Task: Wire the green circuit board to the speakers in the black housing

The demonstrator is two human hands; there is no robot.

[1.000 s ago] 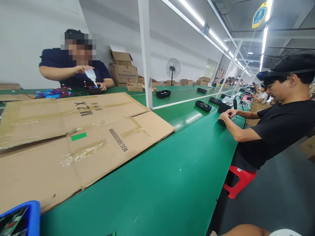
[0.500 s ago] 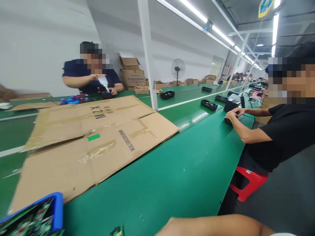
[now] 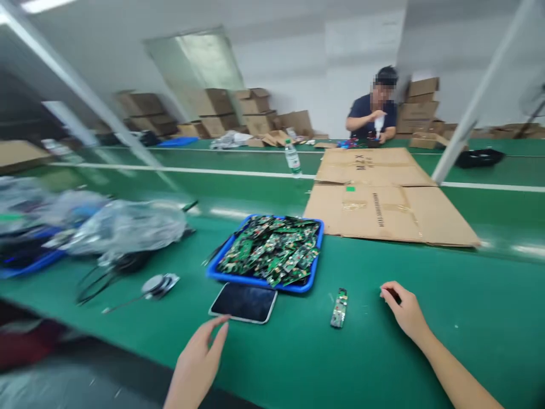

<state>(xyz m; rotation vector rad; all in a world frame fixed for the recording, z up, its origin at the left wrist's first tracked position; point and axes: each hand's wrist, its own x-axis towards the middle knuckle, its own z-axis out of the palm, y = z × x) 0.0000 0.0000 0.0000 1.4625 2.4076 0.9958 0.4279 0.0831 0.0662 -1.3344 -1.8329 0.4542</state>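
**Two open hands over the green bench, a phone and a lone circuit board between them**

At the left end of the green bench (image 3: 298,363) lie blurred plastic bags (image 3: 123,227) and, nearer the front edge, a small round part on a wire (image 3: 155,284); the blur hides what they are exactly.

The left hand (image 3: 196,363) reaches in from the front edge, fingers stretched and loosely spread, holding nothing. Its fingertips stop just short of a dark phone (image 3: 244,302), which lies flat, screen up, touching or nearly touching the front wall of a blue tray (image 3: 259,281). The tray is heaped with green circuit boards (image 3: 272,247), some riding above the rim.

Just right of the tray's front corner a single small circuit board (image 3: 339,307) lies flat on the bench, apart from everything. The right hand (image 3: 406,309) rests further right, fingers curled loosely and gripping nothing; a small dark spot by its fingertips cannot be made out.

Behind, flattened cardboard (image 3: 383,199) covers the bench, a water bottle (image 3: 292,158) stands upright, and a co-worker (image 3: 372,116) sits at the far edge.

Risks, as a judgement: a push on the phone could nudge the tray and spill the piled boards; the lone board could be swept off by the right forearm.
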